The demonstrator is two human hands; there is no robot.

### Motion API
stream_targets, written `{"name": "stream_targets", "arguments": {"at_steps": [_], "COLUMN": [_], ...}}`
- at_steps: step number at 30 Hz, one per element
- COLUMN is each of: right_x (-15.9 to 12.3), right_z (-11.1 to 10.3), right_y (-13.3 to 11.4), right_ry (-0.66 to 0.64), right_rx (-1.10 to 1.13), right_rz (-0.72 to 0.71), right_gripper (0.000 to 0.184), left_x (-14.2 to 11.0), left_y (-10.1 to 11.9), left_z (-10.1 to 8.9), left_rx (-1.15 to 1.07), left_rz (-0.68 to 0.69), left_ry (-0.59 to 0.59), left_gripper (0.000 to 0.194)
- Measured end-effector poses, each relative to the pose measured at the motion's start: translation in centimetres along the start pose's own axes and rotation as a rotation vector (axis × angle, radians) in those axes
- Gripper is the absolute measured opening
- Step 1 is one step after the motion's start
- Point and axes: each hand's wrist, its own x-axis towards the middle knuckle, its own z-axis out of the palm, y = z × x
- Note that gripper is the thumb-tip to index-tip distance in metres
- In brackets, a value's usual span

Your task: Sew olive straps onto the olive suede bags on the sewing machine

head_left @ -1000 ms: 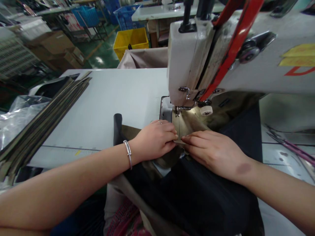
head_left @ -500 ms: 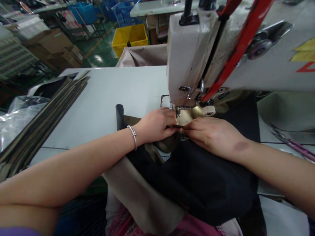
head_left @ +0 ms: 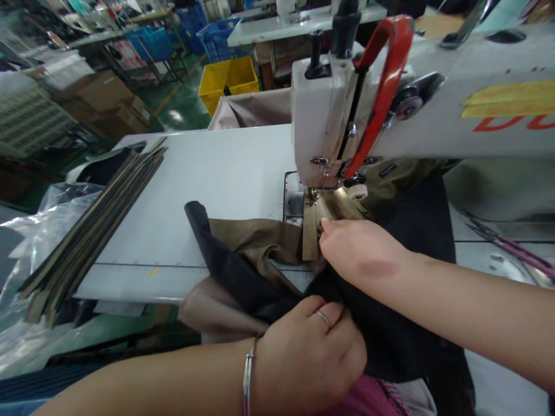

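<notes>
A sewing machine stands over a garment piece of black cloth and olive cloth. An olive strip runs out toward me from under the presser foot. Just right of that strip, my right hand has its fingertips closed at the cloth's edge, close to the needle; its other fingers are hidden underneath. Lower down, near my lap, my left hand is closed round a bunch of the black cloth. It wears a ring and a bracelet.
A bundle of dark and olive strips lies on the left of the white table, beside clear plastic. Purple-handled scissors rest at right. Behind are a yellow crate and cardboard boxes.
My left hand has left the needle area and come down toward me onto the black cloth. My right hand stays near the presser foot. The olive strip's end is now uncovered.
</notes>
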Motion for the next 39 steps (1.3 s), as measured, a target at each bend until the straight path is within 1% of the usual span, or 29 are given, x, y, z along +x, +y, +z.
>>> {"name": "stream_targets", "arguments": {"at_steps": [2, 3, 4, 5, 7, 8, 9, 11, 12, 13, 14, 16, 19, 21, 22, 24, 25, 27, 30, 35, 39], "right_x": [-1.0, -1.5, -1.8, -2.0, -2.3, -2.4, -2.4, -2.6, -2.6, -2.7, -2.7, -2.7, -2.5, -2.3, -2.3, -2.2, -2.2, -2.0, -1.6, -1.2, -1.3], "right_z": [0.9, 1.2, 1.4, 1.5, 1.5, 1.4, 1.3, 1.1, 1.1, 1.1, 1.1, 1.2, 1.6, 2.0, 2.2, 2.6, 2.7, 2.9, 3.1, 2.9, 3.1], "right_y": [0.1, 0.3, 0.5, 0.7, 1.0, 1.1, 1.2, 1.4, 1.4, 1.5, 1.6, 1.9, 2.3, 2.8, 3.0, 3.6, 3.8, 4.4, 5.1, 5.6, 5.4], "right_ry": [0.010, 0.020, 0.029, 0.033, 0.040, 0.046, 0.055, 0.080, 0.095, 0.110, 0.125, 0.158, 0.195, 0.218, 0.229, 0.260, 0.278, 0.309, 0.337, 0.310, 0.332], "right_rx": [-0.098, -0.125, -0.129, -0.127, -0.131, -0.138, -0.145, -0.144, -0.137, -0.127, -0.115, -0.085, -0.018, 0.037, 0.075, 0.159, 0.201, 0.284, 0.413, 0.528, 0.548], "right_rz": [-0.015, -0.029, -0.044, -0.053, -0.071, -0.082, -0.095, -0.120, -0.129, -0.132, -0.128, -0.097, -0.038, -0.022, -0.023, -0.016, -0.013, 0.002, 0.016, -0.010, -0.008], "right_gripper": [0.036, 0.037, 0.037, 0.037, 0.036, 0.035, 0.034, 0.030, 0.029, 0.027, 0.026, 0.023, 0.019, 0.019, 0.020, 0.020, 0.018, 0.016, 0.014, 0.013, 0.011], "left_x": [-1.1, -1.8, -2.5, -3.1, -4.0, -4.1, -4.0, -3.2, -2.6, -2.0, -1.3, -0.1, 1.1, 1.6, 1.8, 2.3, 2.5, 3.0, 3.4, 3.4, 3.3], "left_y": [-1.7, -2.7, -3.6, -4.6, -6.2, -6.9, -7.5, -8.5, -9.0, -9.4, -9.8, -10.5, -11.4, -11.9, -12.2, -13.0, -13.4, -14.1, -14.6, -14.5, -14.5], "left_z": [-0.9, -1.8, -2.9, -4.1, -6.0, -6.5, -6.8, -6.3, -5.6, -4.8, -3.9, -2.4, -1.4, -1.4, -1.4, -1.5, -1.4, -1.3, -0.9, -0.7, -0.6], "left_rx": [-0.077, -0.105, -0.122, -0.132, -0.178, -0.222, -0.268, -0.291, -0.248, -0.172, -0.080, 0.085, 0.182, 0.169, 0.144, 0.064, 0.012, -0.097, -0.208, -0.270, -0.280], "left_rz": [0.128, 0.162, 0.164, 0.130, -0.013, -0.095, -0.186, -0.384, -0.464, -0.517, -0.538, -0.486, -0.382, -0.318, -0.275, -0.203, -0.191, -0.219, -0.267, -0.287, -0.296], "left_ry": [-0.126, -0.193, -0.252, -0.299, -0.347, -0.357, -0.359, -0.308, -0.258, -0.204, -0.155, -0.091, -0.003, 0.052, 0.055, 0.025, 0.010, 0.020, 0.078, 0.119, 0.129], "left_gripper": [0.018, 0.018, 0.017, 0.015, 0.007, 0.005, 0.013, 0.032, 0.039, 0.043, 0.045, 0.048, 0.048, 0.044, 0.039, 0.029, 0.028, 0.028, 0.028, 0.014, 0.014]}}
